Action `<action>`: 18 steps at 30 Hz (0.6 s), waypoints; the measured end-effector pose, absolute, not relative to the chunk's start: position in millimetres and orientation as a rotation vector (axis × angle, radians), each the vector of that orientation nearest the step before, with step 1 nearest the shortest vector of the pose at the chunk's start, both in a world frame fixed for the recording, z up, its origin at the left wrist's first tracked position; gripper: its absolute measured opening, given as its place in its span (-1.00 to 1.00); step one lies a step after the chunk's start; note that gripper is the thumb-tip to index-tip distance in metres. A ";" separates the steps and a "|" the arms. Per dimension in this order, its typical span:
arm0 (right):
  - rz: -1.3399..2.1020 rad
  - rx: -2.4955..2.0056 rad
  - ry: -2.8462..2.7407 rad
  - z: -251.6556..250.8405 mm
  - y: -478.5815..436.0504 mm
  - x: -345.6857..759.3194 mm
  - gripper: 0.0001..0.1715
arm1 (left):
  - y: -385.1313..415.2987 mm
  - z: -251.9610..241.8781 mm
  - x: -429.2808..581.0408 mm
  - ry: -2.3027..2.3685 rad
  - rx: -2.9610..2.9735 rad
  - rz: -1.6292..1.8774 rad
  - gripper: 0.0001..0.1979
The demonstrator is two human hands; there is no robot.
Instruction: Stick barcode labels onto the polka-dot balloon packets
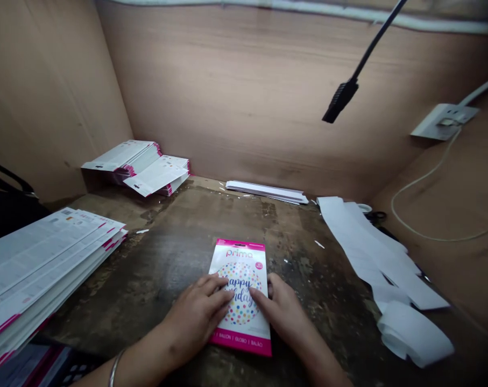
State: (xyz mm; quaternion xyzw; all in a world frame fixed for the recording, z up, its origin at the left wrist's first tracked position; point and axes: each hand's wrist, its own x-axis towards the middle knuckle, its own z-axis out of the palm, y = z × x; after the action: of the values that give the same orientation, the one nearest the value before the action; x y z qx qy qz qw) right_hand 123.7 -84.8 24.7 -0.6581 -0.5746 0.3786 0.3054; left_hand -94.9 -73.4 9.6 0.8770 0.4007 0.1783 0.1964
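two hands (197,314) (284,317) press balloon card (238,255) well off bench's back edge (211,183).

balloon packet (239,253) reads prima, happy birthday (part-hidden), ballon, globo, balão.

The hands (195,317) cover part of the balloon card (239,258) (the stacked sheets' (37,263) print is unreadably small).

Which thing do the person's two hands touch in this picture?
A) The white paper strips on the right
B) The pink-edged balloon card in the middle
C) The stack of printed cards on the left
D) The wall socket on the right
B. The left hand and right hand both lie flat on the Prima balloon card.
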 end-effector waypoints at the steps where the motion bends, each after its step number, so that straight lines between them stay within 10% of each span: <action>1: 0.747 -1.882 -1.675 33.3 -86.0 128.3 -0.64 | -72.9 9.3 -93.8 1.130 2.477 0.480 -0.70; 5: 0.057 -1.818 -2.044 59.5 -77.7 126.2 -0.62 | -69.7 10.7 -90.5 1.120 2.531 0.477 -0.71; 18: 0.025 -1.285 -2.276 -6.0 -42.6 90.4 -0.72 | 18.4 66.6 -65.2 1.232 2.608 0.480 -0.84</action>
State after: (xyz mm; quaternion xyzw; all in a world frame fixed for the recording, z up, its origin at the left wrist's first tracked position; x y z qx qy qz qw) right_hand 90.4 -42.6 -6.0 -0.4747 -0.8405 0.0092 0.2609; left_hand -65.2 18.4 66.6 0.8867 0.4189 0.1631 0.1083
